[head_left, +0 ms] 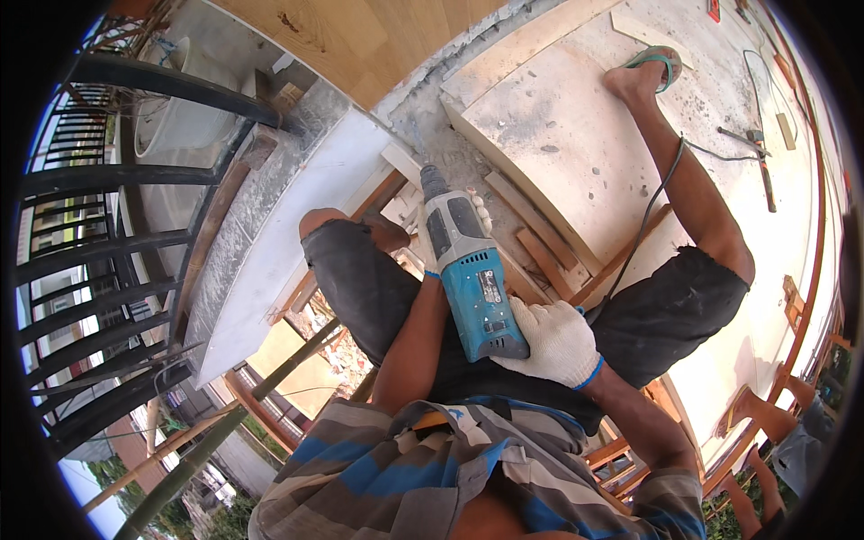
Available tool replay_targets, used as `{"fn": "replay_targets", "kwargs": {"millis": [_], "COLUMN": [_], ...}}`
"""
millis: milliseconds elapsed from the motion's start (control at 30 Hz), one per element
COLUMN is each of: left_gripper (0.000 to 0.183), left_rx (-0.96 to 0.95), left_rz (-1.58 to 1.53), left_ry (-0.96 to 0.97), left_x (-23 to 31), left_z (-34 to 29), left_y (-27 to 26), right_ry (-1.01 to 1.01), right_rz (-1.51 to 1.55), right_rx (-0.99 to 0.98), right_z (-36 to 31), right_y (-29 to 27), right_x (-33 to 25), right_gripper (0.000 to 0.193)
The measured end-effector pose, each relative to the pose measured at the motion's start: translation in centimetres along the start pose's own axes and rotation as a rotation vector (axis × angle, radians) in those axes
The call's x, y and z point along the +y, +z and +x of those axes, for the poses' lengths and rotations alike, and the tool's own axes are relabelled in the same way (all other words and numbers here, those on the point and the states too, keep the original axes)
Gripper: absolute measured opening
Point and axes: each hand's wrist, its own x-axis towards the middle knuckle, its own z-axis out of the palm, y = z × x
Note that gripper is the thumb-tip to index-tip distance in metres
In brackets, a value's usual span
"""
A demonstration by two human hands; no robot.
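Note:
A blue and grey rotary hammer drill (475,297) lies lengthwise in front of my body, its dark nose (433,178) pointing away from me. My right hand (556,340), in a white knit glove with a blue cuff, is closed around the rear handle. Farther forward, my left hand (482,214), gloved as well, wraps under the grey front housing, with fingertips showing on its right side. Beyond the nose runs a rough, dusty concrete joint (416,126) beside a wood-look panel (360,45). Whether a bit touches the concrete, I cannot make out.
A black cord (643,225) runs past my right leg. Black metal railings (108,261) stand at left. Gaps between timbers (531,234) open below me. A hammer (765,171) lies on the pale boards (576,135) at right. Another person's leg (760,414) shows at lower right.

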Motion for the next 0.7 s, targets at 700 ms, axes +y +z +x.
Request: {"fn": "replay_targets", "kwargs": {"millis": [700], "left_gripper": [0.077], "left_rx": [0.079], "left_rz": [-0.002], "left_ry": [0.03], "left_x": [-2.2], "left_z": [0.4], "left_y": [0.3], "right_ry": [0.087], "right_rz": [0.045], "right_rx": [-0.042], "right_z": [-1.0], "right_y": [-3.8], "right_x": [0.4], "right_gripper": [0.097]}}
